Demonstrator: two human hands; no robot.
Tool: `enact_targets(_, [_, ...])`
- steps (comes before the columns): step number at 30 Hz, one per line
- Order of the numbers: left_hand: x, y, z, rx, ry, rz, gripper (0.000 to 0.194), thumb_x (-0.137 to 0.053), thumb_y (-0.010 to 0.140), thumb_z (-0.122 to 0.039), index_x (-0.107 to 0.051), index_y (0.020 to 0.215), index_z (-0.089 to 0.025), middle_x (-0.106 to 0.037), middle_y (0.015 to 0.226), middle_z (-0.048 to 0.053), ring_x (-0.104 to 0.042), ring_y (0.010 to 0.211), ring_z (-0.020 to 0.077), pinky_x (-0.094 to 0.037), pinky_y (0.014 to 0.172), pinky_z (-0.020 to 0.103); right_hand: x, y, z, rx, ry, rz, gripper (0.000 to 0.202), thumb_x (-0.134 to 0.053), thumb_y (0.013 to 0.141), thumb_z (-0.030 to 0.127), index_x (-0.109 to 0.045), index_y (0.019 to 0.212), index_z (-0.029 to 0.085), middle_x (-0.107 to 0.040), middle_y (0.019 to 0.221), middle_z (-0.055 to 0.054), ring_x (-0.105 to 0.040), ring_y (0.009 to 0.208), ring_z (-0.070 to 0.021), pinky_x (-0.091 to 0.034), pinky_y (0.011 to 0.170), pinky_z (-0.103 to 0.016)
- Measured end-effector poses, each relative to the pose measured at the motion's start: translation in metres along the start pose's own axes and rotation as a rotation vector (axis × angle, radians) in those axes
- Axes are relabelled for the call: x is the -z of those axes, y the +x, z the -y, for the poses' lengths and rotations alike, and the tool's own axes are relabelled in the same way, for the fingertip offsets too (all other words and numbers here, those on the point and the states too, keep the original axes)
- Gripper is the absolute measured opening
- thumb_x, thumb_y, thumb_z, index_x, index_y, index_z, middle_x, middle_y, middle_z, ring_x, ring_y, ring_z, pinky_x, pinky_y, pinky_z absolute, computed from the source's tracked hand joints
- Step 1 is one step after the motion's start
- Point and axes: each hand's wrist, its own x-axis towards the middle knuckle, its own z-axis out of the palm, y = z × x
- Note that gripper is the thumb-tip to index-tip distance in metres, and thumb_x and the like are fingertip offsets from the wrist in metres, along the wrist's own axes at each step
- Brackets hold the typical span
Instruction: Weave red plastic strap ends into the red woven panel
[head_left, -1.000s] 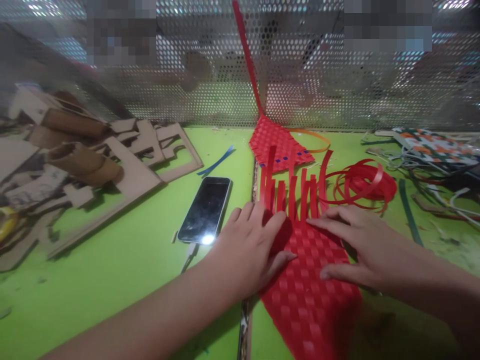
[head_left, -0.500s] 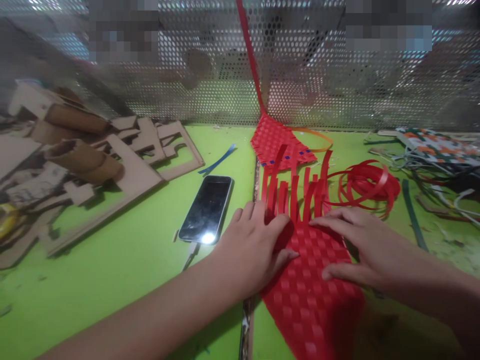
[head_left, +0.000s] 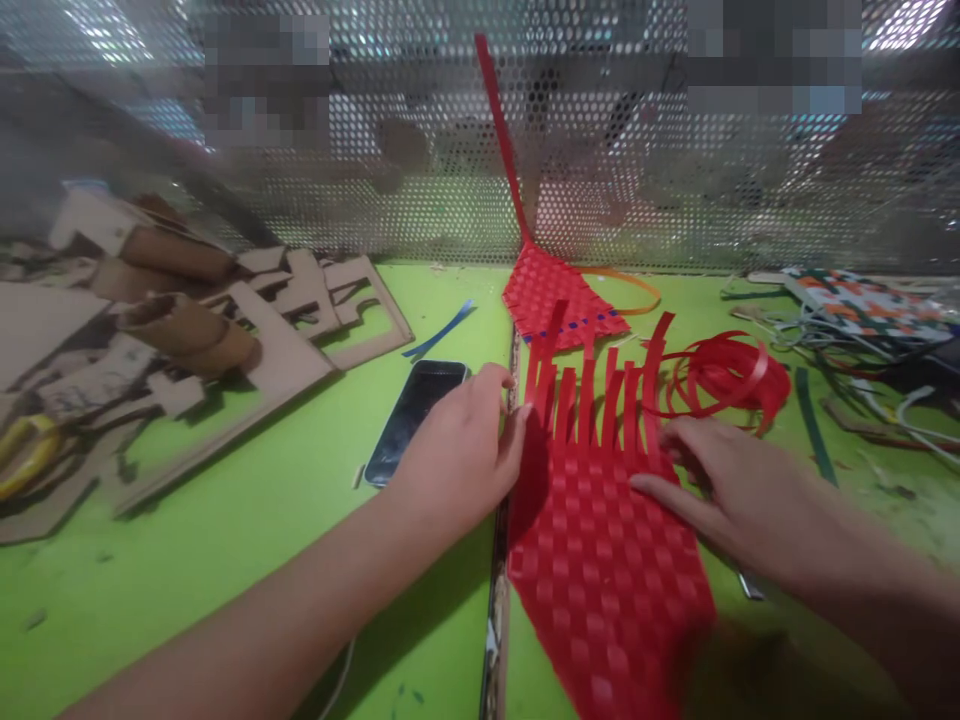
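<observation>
A red woven strip mat (head_left: 607,560) lies in front of me, with loose upright strip ends along its far edge. My left hand (head_left: 469,435) is at the mat's left side, partly over the phone (head_left: 405,420). Its thumb and forefinger are apart, close to the leftmost strips, and no object shows between them. My right hand (head_left: 727,490) is at the right edge. Its thumb stretches onto the weave, while the fingers bend beside the rightmost strip, apart from the thumb; some fingertips are hidden. Behind stands a smaller red woven piece (head_left: 559,290) with blue bits and one long strip.
Cardboard cutouts (head_left: 292,370) and a yellow-handled tool (head_left: 26,455) fill the left. At right are a coil of red strip (head_left: 731,375), a green strip (head_left: 816,425), cables and a multicoloured woven piece (head_left: 874,300). A perforated metal screen (head_left: 420,190) borders the green table (head_left: 247,580).
My left hand has slid left off the weave, now covering part of the phone. My right hand has shifted slightly, its fingers drawn in towards the right edge.
</observation>
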Motion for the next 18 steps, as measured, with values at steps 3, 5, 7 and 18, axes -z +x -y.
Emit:
enact_targets(3, [0.001, -0.008, -0.011, 0.077, 0.007, 0.128, 0.029, -0.052, 0.107, -0.041, -0.059, 0.126, -0.021, -0.073, 0.094, 0.008, -0.072, 0.082, 0.0286, -0.055, 0.069, 0.039, 0.002, 0.0, -0.002, -0.109, 0.038, 0.025, 0.047, -0.054, 0.102, 0.071, -0.058, 0.087, 0.026, -0.071, 0.073, -0.005, -0.068, 0.06, -0.0254, -0.045, 0.053, -0.037])
enact_targets(5, [-0.001, -0.015, -0.02, 0.077, 0.062, 0.18, 0.026, -0.051, 0.106, -0.038, -0.064, 0.12, -0.019, -0.075, 0.1, 0.012, -0.074, 0.086, 0.0306, -0.056, 0.069, 0.04, 0.005, 0.001, -0.001, -0.143, 0.133, 0.055, 0.041, -0.058, 0.101, 0.066, -0.057, 0.089, 0.027, -0.071, 0.07, -0.004, -0.069, 0.056, -0.0247, -0.043, 0.05, -0.035])
enact_targets(7, [-0.002, -0.02, -0.026, 0.059, 0.126, 0.215, 0.028, -0.05, 0.107, -0.037, -0.068, 0.114, -0.017, -0.075, 0.103, 0.015, -0.074, 0.091, 0.033, -0.056, 0.07, 0.041, 0.007, 0.0, 0.002, -0.187, 0.274, 0.092, 0.036, -0.061, 0.101, 0.062, -0.06, 0.096, 0.027, -0.074, 0.073, -0.003, -0.07, 0.053, -0.024, -0.047, 0.048, -0.035])
enact_targets(18, [0.003, -0.018, -0.023, 0.067, 0.106, 0.235, 0.041, -0.049, 0.109, -0.052, -0.069, 0.114, -0.017, -0.075, 0.097, 0.014, -0.074, 0.087, 0.0322, -0.055, 0.07, 0.04, 0.006, 0.004, 0.009, -0.299, 0.6, -0.008, 0.041, -0.068, 0.097, 0.065, -0.064, 0.102, 0.025, -0.074, 0.083, -0.003, -0.072, 0.072, -0.0219, -0.058, 0.059, -0.032])
